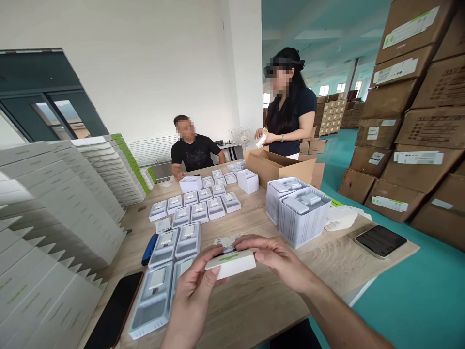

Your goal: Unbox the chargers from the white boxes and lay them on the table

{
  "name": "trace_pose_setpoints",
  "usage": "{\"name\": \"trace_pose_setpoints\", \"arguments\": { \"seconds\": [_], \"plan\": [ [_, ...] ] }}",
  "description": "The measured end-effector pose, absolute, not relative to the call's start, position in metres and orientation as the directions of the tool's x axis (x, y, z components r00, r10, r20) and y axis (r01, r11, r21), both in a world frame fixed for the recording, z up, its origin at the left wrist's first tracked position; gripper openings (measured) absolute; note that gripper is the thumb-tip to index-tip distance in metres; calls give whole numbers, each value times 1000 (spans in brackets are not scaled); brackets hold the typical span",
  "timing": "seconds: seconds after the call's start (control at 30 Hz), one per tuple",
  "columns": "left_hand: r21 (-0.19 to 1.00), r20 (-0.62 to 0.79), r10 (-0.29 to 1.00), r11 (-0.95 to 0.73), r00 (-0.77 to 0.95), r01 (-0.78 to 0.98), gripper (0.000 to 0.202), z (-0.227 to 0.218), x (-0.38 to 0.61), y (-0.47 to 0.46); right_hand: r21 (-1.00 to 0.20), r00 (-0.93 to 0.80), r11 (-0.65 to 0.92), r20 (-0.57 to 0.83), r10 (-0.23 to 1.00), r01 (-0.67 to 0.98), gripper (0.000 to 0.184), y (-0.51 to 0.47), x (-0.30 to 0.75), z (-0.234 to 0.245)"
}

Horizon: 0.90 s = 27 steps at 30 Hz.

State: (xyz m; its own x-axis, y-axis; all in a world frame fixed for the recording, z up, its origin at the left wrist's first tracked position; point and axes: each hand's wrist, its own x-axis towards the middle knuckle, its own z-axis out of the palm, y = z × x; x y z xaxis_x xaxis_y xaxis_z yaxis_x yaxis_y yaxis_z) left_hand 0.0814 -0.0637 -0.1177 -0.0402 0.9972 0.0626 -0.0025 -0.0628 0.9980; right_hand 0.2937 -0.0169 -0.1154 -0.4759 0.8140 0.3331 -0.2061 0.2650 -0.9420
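Note:
Just above the near part of the table, I hold a small white cardboard box [232, 264] with a green mark on its side. My left hand [198, 274] grips its left end, thumb on the near face and fingers around it. My right hand [278, 257] has its fingers bent over the far top edge and its thumb by the right end. A printed area shows on top, partly covered by my fingers. White plastic trays [156, 291] stand in rows to the left and beyond, several with a flat white piece inside.
Nested white trays [303, 218] stand in tall stacks at right. Phones lie at the left front [116, 310] and right [380, 241]. White flat cartons [54, 218] pile up at left. Two people stand or sit beyond, near an open brown carton [279, 167]. Brown boxes [381, 179] tower at right.

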Motion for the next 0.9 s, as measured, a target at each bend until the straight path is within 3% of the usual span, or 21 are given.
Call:
{"name": "trace_pose_setpoints", "arguments": {
  "seconds": [0.27,0.43,0.6,0.67,0.77,0.83,0.9],
  "plan": [
    [1000,20,998,-20,-57,-8,43,-120,86,-56,-970,-371,159,218,903,-183,20,-16,284,-116],
    [999,28,999,-29,-24,-35,45,-120,86,-58,-960,-394,97,198,897,-261,22,-9,287,-116],
    [998,37,998,-39,56,45,59,-114,89,-60,-933,-371,41,181,911,-357,19,-4,285,-122],
    [997,42,999,-44,26,68,57,-110,89,-59,-945,-390,103,226,893,-311,35,-8,286,-121],
    [993,77,997,-79,18,92,46,-105,88,-57,-932,-375,344,362,854,-117,67,-17,292,-116],
    [992,91,995,-94,39,84,42,-104,86,-57,-901,-376,433,398,837,11,68,-20,296,-114],
    [993,83,995,-87,52,75,45,-108,83,-58,-932,-390,363,328,860,18,56,-18,299,-117]
  ]
}}
